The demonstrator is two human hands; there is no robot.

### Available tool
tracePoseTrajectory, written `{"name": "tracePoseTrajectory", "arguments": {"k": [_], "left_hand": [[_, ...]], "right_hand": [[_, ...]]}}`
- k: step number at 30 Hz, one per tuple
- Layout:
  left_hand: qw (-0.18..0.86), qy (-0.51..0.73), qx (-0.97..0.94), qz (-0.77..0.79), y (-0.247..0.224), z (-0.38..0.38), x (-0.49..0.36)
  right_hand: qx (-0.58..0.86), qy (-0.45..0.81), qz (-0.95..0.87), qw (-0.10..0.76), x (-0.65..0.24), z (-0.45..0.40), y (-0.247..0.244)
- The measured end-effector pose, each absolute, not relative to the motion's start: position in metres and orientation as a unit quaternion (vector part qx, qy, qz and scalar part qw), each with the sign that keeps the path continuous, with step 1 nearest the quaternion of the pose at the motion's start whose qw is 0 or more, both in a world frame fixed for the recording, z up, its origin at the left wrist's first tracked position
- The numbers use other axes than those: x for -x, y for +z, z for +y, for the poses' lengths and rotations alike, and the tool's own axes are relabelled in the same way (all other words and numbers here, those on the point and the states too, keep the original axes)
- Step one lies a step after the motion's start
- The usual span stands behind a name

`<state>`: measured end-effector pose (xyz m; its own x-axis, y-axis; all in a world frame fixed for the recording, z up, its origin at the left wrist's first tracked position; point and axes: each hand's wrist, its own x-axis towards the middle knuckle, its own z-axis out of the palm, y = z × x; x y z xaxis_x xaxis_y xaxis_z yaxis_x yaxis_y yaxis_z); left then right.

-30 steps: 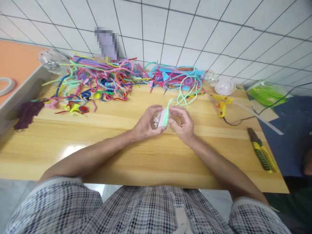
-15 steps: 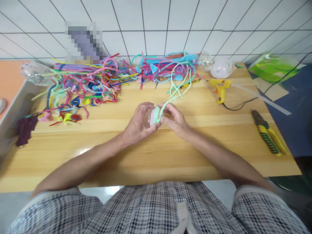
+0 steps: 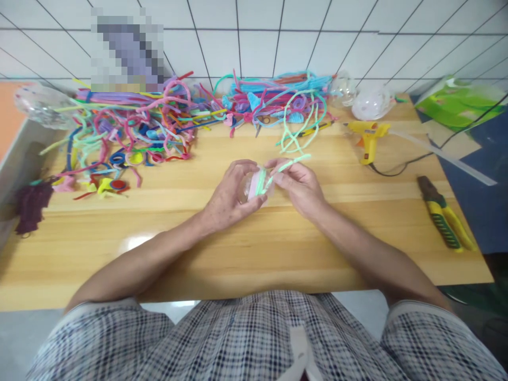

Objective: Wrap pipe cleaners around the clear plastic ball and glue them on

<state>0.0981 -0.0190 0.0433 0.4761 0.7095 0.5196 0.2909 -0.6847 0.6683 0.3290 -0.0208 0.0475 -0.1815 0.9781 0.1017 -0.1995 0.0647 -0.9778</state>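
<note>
My left hand [image 3: 234, 194] is closed around a clear plastic ball [image 3: 245, 189] at the middle of the table. Bands of lilac and mint-green pipe cleaner run round the ball. My right hand [image 3: 299, 185] pinches a mint-green pipe cleaner [image 3: 291, 163] between thumb and fingers; its one end lies against the ball and its free end sticks out to the upper right, past the fingers. Part of the ball's far side is hidden by my fingers.
Behind my hands lie a tangled heap of coloured pipe cleaners [image 3: 130, 132] and bundled ones [image 3: 278, 98]. A yellow glue gun [image 3: 370, 140] with its cord, pliers [image 3: 440, 214], clear balls [image 3: 372, 101] and a green bag [image 3: 456, 108] are on the right.
My right hand has drawn back slightly to the right from the ball, fingers now on the green pipe cleaner. The ball stays in my left hand. The camera view has shifted a little.
</note>
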Motion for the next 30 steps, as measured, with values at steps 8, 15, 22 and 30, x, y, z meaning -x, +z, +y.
{"name": "tracePoseTrajectory", "arguments": {"k": [8,15,22,30], "left_hand": [[0.267,0.422,-0.811,0.304,0.045,-0.019,-0.100],[0.257,0.418,-0.816,0.306,0.043,-0.018,-0.100],[0.251,0.422,-0.825,0.279,0.040,-0.015,-0.101],[0.218,0.393,-0.858,0.249,0.044,-0.014,-0.101]], "right_hand": [[0.355,0.355,-0.740,0.447,-0.339,-0.024,0.063],[0.346,0.270,-0.808,0.393,-0.347,-0.018,0.058],[0.313,0.225,-0.845,0.369,-0.348,-0.021,0.055],[0.297,0.201,-0.879,0.315,-0.354,-0.018,0.068]]}}
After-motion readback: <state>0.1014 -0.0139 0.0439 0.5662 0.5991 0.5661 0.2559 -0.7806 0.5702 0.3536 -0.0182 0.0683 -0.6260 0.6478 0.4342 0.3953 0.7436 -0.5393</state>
